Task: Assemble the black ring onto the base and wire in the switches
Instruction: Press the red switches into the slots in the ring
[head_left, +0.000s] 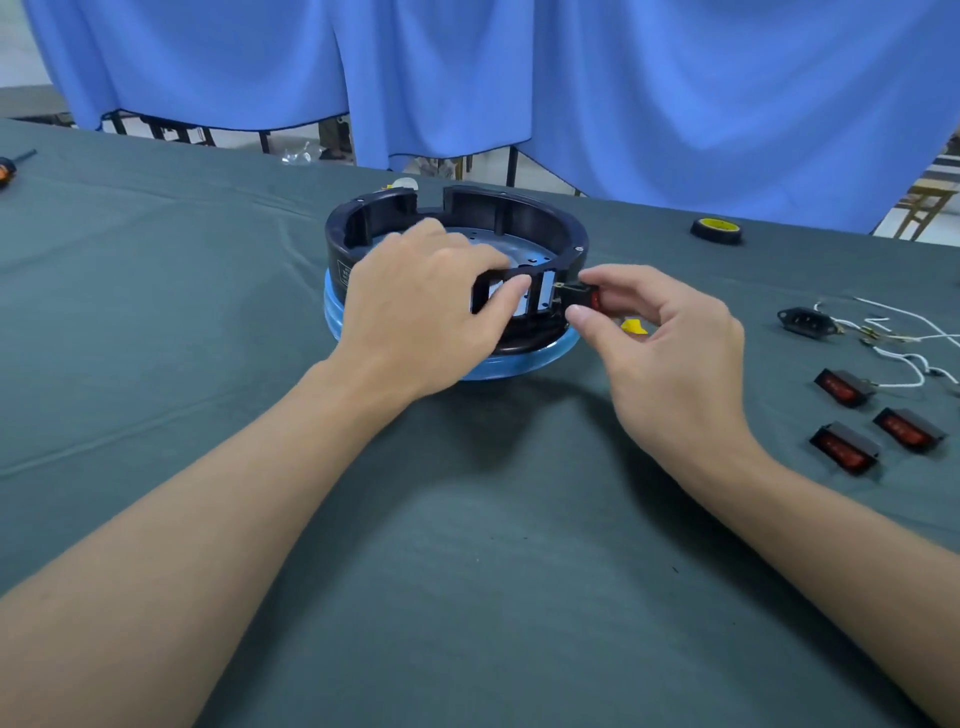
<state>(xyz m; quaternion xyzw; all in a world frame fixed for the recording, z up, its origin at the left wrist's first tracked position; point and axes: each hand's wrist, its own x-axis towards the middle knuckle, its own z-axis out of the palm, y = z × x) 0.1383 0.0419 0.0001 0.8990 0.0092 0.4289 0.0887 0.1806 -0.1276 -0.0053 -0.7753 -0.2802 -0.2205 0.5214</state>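
Note:
The black ring (524, 218) sits on the round blue base (332, 317) in the middle of the green table. My left hand (421, 301) grips the ring's near wall, with the thumb at a rectangular opening. My right hand (670, 338) pinches a red rocker switch (584, 297) and holds it against the ring's outer wall beside that opening. Three more red switches (844, 387) lie on the cloth to the right. A black power socket (808, 322) with white wires (904, 358) lies behind them.
A roll of tape (716, 230) rests at the back right. A yellow scrap (634, 326) lies just right of the base. An orange-handled tool (8, 169) lies at the far left edge. Blue curtains hang behind the table.

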